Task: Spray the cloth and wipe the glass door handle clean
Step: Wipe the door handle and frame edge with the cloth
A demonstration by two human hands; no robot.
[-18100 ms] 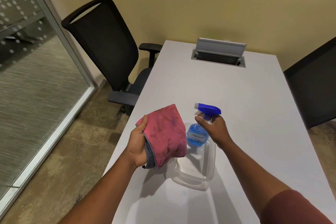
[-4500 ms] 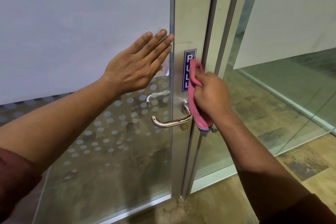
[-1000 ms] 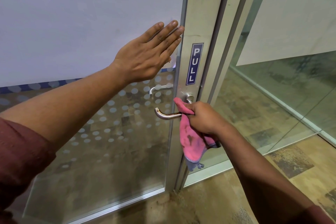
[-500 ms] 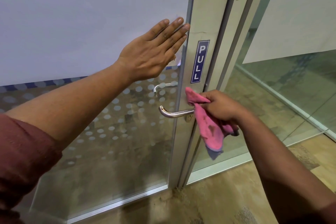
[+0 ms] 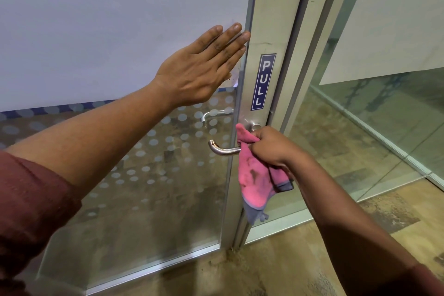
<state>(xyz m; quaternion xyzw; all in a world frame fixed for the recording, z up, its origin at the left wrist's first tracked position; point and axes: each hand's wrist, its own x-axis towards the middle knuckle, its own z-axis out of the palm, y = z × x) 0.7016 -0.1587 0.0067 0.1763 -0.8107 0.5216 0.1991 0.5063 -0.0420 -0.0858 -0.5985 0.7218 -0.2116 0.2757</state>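
The pink cloth we grip in our right hand wraps the door handle, our left hand flat on the glass door.

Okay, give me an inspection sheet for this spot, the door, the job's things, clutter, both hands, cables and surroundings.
Surface: glass door, frosted above, dotted band below.
Job's things: pink cloth bunched over the metal handle near its base; handle tip bare.
Clutter: nothing seen.
Hands: left hand flat on the glass, fingers straight; right hand grips the cloth.
Cables: nothing seen.
Surroundings: PULL sign on the frame, mottled floor.
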